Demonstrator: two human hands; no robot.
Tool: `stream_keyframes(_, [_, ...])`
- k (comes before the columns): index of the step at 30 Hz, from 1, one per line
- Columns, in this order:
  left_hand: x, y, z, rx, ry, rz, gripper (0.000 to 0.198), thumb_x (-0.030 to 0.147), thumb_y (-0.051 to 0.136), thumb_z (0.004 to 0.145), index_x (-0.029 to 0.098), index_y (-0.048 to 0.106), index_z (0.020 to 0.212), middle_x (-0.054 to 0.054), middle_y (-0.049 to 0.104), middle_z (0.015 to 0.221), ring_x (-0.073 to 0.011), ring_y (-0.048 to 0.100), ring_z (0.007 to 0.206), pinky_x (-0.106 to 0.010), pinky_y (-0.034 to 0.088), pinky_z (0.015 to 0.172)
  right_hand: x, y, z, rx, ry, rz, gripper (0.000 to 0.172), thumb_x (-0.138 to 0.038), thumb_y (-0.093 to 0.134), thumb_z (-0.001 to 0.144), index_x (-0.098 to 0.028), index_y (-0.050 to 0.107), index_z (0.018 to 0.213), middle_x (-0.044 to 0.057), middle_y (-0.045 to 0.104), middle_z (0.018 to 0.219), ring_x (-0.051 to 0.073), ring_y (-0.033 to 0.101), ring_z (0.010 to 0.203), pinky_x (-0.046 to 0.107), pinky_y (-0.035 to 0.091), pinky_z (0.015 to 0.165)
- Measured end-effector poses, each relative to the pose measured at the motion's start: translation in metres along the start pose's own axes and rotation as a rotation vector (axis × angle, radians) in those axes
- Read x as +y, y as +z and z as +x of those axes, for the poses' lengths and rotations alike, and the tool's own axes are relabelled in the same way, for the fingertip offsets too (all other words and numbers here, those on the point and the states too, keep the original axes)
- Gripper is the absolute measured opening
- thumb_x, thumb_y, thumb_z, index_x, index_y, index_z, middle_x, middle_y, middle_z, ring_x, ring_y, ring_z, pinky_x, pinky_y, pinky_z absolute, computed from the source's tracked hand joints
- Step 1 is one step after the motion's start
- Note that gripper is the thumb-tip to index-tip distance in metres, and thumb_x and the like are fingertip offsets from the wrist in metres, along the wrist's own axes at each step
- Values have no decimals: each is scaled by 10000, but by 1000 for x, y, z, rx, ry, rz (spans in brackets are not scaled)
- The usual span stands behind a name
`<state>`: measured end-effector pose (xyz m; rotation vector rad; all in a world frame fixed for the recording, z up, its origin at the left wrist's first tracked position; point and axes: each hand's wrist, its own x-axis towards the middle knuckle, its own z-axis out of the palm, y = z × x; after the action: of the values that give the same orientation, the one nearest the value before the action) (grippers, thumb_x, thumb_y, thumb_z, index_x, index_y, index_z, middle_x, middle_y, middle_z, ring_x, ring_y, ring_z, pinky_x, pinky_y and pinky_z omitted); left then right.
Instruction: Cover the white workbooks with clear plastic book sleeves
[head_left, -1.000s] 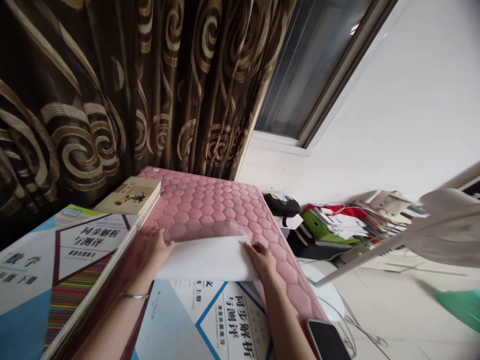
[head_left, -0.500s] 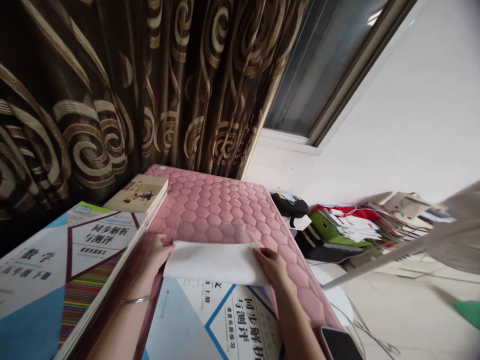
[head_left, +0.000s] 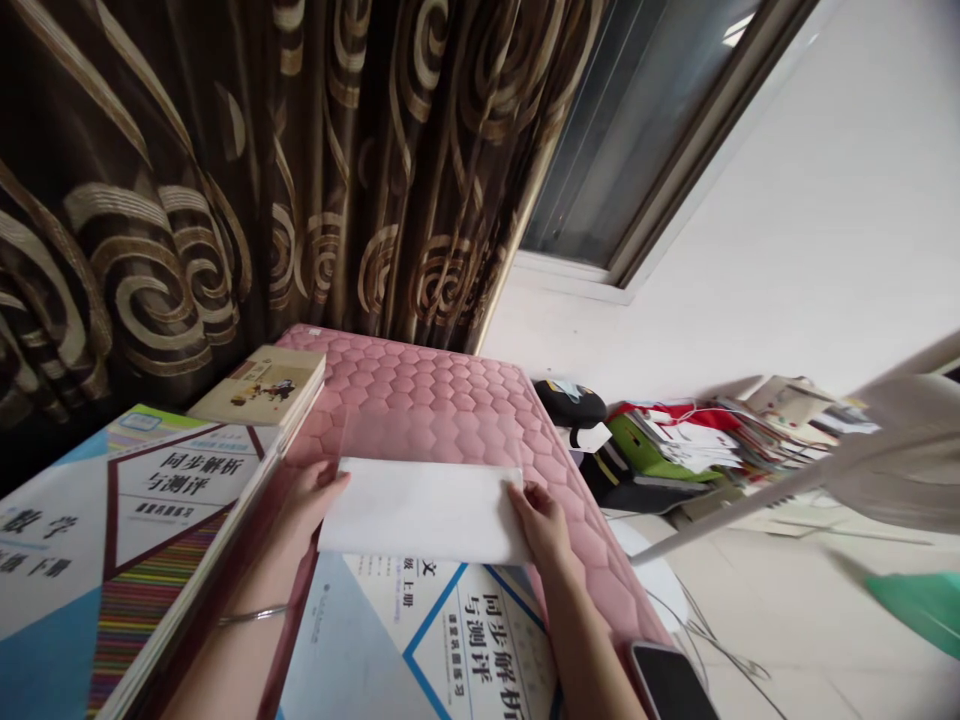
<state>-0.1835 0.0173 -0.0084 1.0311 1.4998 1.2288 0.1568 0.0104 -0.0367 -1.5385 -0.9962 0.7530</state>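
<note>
Pink padding (head_left: 405, 385) forms the work surface, with a patterned curtain (head_left: 337, 180) behind it. Left hand (head_left: 311, 495) and right hand (head_left: 544, 520) each pinch a side edge of the white sheet (head_left: 427, 510), grips narrow. The sheet spans the space between the hands, over the far end of the blue book (head_left: 360, 640). Clear film (head_left: 427, 437) extends past its far edge.

Caution: uneven pull could skew or crease the sheet. The film could slip out of line if the fingertips hold the sheet alone; whether they also grip the film cannot be told.

Pose: both forearms reach forward and angle inward, fingers bent. The left forearm, wearing a bracelet (head_left: 255, 614), runs beside the book stack (head_left: 67, 520); an outward swing could nudge it. The right forearm passes near the phone (head_left: 673, 685), at the padding's edge; a wide swing could knock it off.
</note>
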Motion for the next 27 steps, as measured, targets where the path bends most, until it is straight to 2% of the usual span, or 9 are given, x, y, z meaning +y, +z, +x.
stream_keyframes(3, [0,1,1,-90,-20,-38,449,428,736,539,157,678,891,-67,757,815,-244,698,774,-281,521,625,0,1,-1,-2,-25,59,559,-721,711,556,-207,538,690,-31,516,601,125,435,555,240,328,494])
stream_keyframes(7, [-2,3,2,-30,12,-1,416,455,671,550,163,648,845,-37,726,737,-218,667,713,-268,498,602,-3,1,-3,7,-46,132,546,-693,739,563,-201,559,718,-27,536,638,122,439,575,235,351,514])
stream_keyframes(13, [4,5,-7,78,71,245,244,436,563,646,197,593,682,16,629,586,-166,582,606,-225,422,532,-7,-2,-3,11,-54,127,571,-728,726,571,-206,533,697,-31,529,614,119,440,557,232,344,501])
stream_keyframes(17, [-7,5,-1,78,80,255,255,457,533,680,206,569,702,18,618,595,-160,561,597,-227,406,537,-10,-4,-4,-14,-65,120,561,-733,706,609,-210,539,725,-25,546,625,125,461,562,231,349,503])
stream_keyframes(21, [-14,4,4,110,101,355,222,433,506,721,217,532,679,23,593,583,-160,566,611,-219,378,534,-20,-4,-3,-42,-53,184,543,-679,737,617,-208,587,843,-20,586,672,133,480,577,233,367,517])
stream_keyframes(27, [-1,6,-4,147,177,469,229,395,462,770,227,449,616,25,547,555,-144,538,586,-224,349,540,-36,-7,-4,-34,-51,177,508,-672,738,607,-202,571,705,-36,534,606,124,442,558,233,344,514])
